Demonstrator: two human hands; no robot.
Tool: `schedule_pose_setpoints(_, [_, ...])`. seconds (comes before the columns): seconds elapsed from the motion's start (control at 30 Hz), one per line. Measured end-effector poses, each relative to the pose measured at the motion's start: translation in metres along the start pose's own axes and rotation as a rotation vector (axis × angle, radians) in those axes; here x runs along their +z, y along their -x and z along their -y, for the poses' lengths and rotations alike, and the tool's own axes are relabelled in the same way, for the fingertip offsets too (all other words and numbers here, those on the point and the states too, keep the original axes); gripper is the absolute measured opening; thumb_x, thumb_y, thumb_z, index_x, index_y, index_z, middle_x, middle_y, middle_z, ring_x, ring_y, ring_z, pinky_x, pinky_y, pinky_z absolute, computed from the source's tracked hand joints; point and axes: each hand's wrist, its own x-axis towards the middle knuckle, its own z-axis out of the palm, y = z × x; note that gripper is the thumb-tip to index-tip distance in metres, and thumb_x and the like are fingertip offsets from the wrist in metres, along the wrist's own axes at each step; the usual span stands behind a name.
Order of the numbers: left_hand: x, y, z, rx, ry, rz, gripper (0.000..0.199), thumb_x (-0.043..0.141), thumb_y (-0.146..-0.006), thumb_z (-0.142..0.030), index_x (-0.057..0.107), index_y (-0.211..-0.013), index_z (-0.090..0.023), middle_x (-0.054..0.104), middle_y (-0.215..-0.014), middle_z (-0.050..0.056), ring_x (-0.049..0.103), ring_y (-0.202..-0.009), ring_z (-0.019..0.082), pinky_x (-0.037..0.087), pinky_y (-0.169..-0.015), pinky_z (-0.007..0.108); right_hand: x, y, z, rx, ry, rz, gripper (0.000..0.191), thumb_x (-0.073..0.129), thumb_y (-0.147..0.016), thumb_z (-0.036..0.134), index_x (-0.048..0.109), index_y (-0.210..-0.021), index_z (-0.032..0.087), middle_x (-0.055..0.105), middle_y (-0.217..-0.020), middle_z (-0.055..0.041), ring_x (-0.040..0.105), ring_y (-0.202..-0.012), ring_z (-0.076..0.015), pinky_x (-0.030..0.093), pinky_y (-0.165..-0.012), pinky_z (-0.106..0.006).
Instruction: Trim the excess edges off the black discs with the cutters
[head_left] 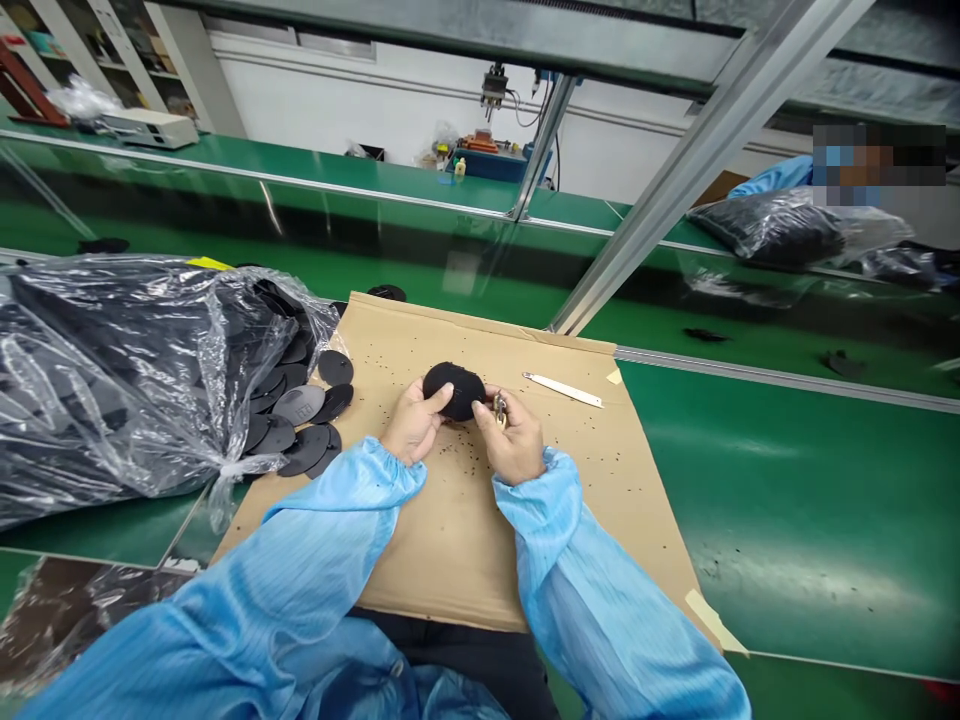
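A black, round plastic disc [454,392] is held up above the cardboard sheet [442,570]. My left hand [414,420] grips its left side, thumb lying across the face. My right hand [513,436] is closed at the disc's right edge, with thumb and fingertips by the rim. A small brass-and-steel hand tool [500,410] sticks up between its fingers; its kind is hard to make out, as the palm hides the rest. Small black scraps lie scattered on the cardboard below both hands.
A white, thin-bladed tool [562,389] lies on the cardboard to the right. On the left, a clear plastic bag [135,390] spills several black discs [300,405] onto the cardboard's edge. A slanted metal post [675,170] rises behind. Across the bench sits another person [772,178].
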Motion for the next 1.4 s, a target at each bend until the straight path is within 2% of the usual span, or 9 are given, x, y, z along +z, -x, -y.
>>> schedule_pose_setpoints(0.27, [0.002,0.001,0.008,-0.031,-0.075,0.024,0.046,0.083,-0.060,-0.022,0.059,-0.099,-0.014,0.068,-0.094,0.007,0.065,-0.088,0.019,0.051,-0.084,0.037,-0.003,-0.005,-0.009,0.087,-0.012,-0.009,0.026,0.062,-0.082,0.039,0.064,-0.097,0.017,0.066,-0.084,-0.0038,0.060,-0.075,-0.0176,0.050,-0.074,-0.032])
schedule_pose_setpoints(0.43, [0.002,-0.003,0.010,0.050,-0.165,-0.015,0.037,0.079,-0.063,-0.016,0.058,-0.094,-0.012,0.065,-0.090,0.005,0.062,-0.082,0.013,0.050,-0.080,0.029,0.000,-0.019,-0.022,0.192,-0.072,-0.170,0.031,0.066,-0.075,0.043,0.062,-0.087,0.015,0.063,-0.073,-0.0013,0.057,-0.066,-0.0156,0.049,-0.067,-0.031])
schedule_pose_setpoints(0.57, [0.003,-0.007,0.008,0.059,-0.175,-0.126,0.036,0.077,-0.066,-0.016,0.056,-0.095,-0.013,0.058,-0.091,0.004,0.059,-0.076,0.011,0.051,-0.073,0.028,-0.013,-0.068,-0.039,0.150,0.188,-0.212,0.030,0.064,-0.075,0.040,0.064,-0.089,0.014,0.064,-0.075,-0.0043,0.059,-0.069,-0.0181,0.048,-0.069,-0.033])
schedule_pose_setpoints(0.73, [0.007,-0.007,0.004,-0.006,-0.160,-0.096,0.035,0.075,-0.068,-0.018,0.054,-0.096,-0.013,0.055,-0.092,0.005,0.059,-0.073,0.011,0.051,-0.069,0.028,-0.030,-0.166,-0.031,-0.117,0.742,-0.065,0.014,0.064,-0.077,0.025,0.065,-0.080,0.011,0.064,-0.077,-0.0077,0.060,-0.081,-0.0200,0.041,-0.073,-0.033])
schedule_pose_setpoints(0.9, [0.007,-0.007,0.004,-0.073,-0.219,-0.030,0.031,0.072,-0.071,-0.020,0.054,-0.096,-0.013,0.056,-0.085,0.003,0.060,-0.068,0.011,0.051,-0.066,0.027,0.001,-0.219,-0.015,-0.197,0.768,-0.019,0.024,0.065,-0.075,0.029,0.064,-0.079,0.005,0.063,-0.084,-0.0075,0.057,-0.097,-0.0189,0.037,-0.078,-0.031])
schedule_pose_setpoints(1.0, [0.006,-0.008,0.006,-0.064,-0.240,-0.019,0.031,0.072,-0.070,-0.021,0.055,-0.094,-0.013,0.057,-0.084,0.003,0.059,-0.067,0.012,0.051,-0.063,0.028,0.036,-0.202,-0.013,-0.193,0.738,0.020,0.017,0.070,-0.072,0.024,0.066,-0.081,0.009,0.064,-0.085,-0.0086,0.060,-0.087,-0.0196,0.042,-0.077,-0.033])
schedule_pose_setpoints(1.1, [0.005,-0.009,0.007,-0.047,-0.246,-0.008,0.026,0.072,-0.069,-0.020,0.056,-0.089,-0.013,0.060,-0.080,0.004,0.058,-0.065,0.013,0.050,-0.060,0.027,0.057,-0.152,-0.006,-0.226,0.685,0.099,0.009,0.067,-0.072,0.016,0.067,-0.081,0.015,0.067,-0.083,-0.0078,0.061,-0.081,-0.0217,0.046,-0.076,-0.035])
schedule_pose_setpoints(1.23, [0.006,-0.008,0.006,-0.005,-0.272,0.006,0.019,0.070,-0.066,-0.012,0.057,-0.079,-0.014,0.061,-0.074,0.003,0.056,-0.064,0.012,0.047,-0.060,0.024,0.045,-0.078,0.009,-0.193,0.423,0.056,0.015,0.060,-0.081,0.027,0.066,-0.092,0.018,0.068,-0.088,-0.0067,0.062,-0.084,-0.0224,0.049,-0.077,-0.036])
schedule_pose_setpoints(1.4, [0.007,-0.005,0.005,-0.083,-0.291,0.012,0.028,0.072,-0.068,-0.020,0.056,-0.090,-0.014,0.059,-0.072,0.002,0.058,-0.060,0.012,0.047,-0.059,0.025,0.018,-0.024,0.000,0.032,0.131,-0.284,0.021,0.060,-0.081,0.036,0.063,-0.090,0.017,0.065,-0.079,-0.0046,0.060,-0.070,-0.0179,0.050,-0.066,-0.031])
